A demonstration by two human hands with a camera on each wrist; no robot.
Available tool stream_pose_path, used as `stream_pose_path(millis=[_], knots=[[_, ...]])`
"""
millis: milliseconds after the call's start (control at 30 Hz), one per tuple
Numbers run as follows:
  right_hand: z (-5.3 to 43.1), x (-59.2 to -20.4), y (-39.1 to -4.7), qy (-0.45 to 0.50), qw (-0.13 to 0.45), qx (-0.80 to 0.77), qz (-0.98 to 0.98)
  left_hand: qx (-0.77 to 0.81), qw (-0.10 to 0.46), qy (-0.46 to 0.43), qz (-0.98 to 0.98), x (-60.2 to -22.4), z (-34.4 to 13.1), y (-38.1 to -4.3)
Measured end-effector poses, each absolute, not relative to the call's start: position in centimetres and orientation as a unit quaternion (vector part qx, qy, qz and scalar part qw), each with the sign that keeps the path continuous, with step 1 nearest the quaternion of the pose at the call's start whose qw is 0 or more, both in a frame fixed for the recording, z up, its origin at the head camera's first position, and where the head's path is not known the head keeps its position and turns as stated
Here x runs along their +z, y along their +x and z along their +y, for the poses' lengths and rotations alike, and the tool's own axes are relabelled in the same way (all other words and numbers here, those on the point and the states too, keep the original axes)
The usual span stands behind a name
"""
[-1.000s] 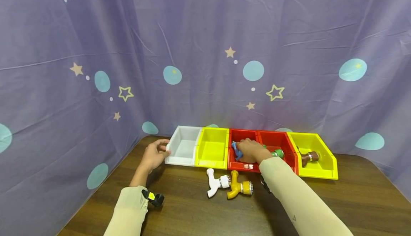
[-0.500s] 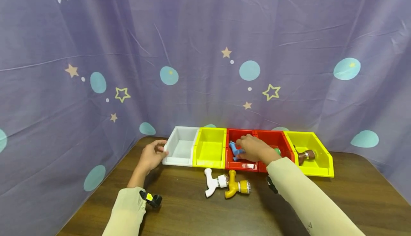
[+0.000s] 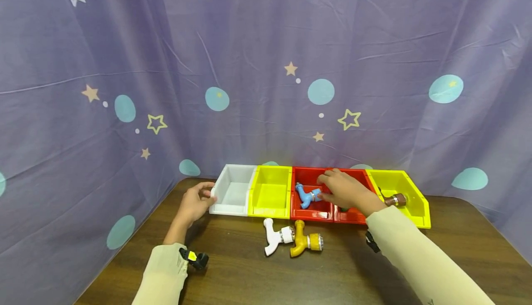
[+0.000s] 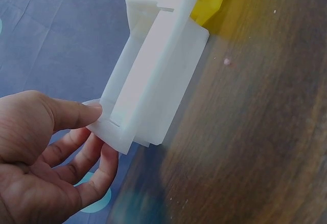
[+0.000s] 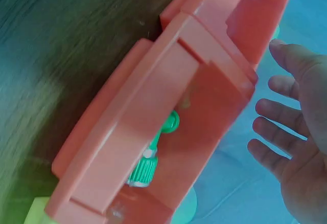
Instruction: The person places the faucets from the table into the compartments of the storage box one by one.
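Note:
My left hand (image 3: 195,205) pinches the outer side wall of the white bin (image 4: 117,127), thumb on the inside and fingers outside. Above the two red bins my right hand (image 3: 344,188) hovers with its fingers apart and nothing in them. A blue tap (image 3: 307,196) lies in the left red bin (image 3: 317,215). In the right wrist view a green tap (image 5: 146,168) rests in the other red bin (image 5: 199,106); the hand mostly hides it in the head view. On the table, a white tap (image 3: 272,237) and a mustard-yellow tap (image 3: 303,240) lie side by side.
A yellow bin (image 3: 272,189) stands between the white and red bins. Another yellow bin (image 3: 409,208) at the right end holds a brown tap (image 3: 395,200). The bins form a row on the wooden table (image 3: 249,277) against a purple curtain (image 3: 257,65).
My right hand has let go of the blue tap, leaving it in the left red bin, and has moved up and to the right. My left hand stays at the white bin.

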State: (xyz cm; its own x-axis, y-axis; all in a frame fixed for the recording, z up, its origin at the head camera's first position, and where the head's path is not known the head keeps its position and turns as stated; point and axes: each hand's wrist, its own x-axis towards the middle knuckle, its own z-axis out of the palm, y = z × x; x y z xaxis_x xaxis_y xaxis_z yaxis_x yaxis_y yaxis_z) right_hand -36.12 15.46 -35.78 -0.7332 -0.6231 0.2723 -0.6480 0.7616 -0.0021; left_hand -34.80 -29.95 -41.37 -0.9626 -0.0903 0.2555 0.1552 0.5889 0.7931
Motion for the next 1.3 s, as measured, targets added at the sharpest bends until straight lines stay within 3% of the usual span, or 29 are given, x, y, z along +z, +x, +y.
stream_pose_path(millis=[567,1300], knots=[[22.2,-36.2,-35.2,0.317,0.164,0.09,-0.93,-0.453,0.129,-0.019,-0.882,-41.5,-30.4,-34.7],[30.1,-35.9,-32.4,0.169,0.146,0.151,-0.963,-0.462,0.131,-0.026,-0.877,-41.4,-30.0,-35.0]])
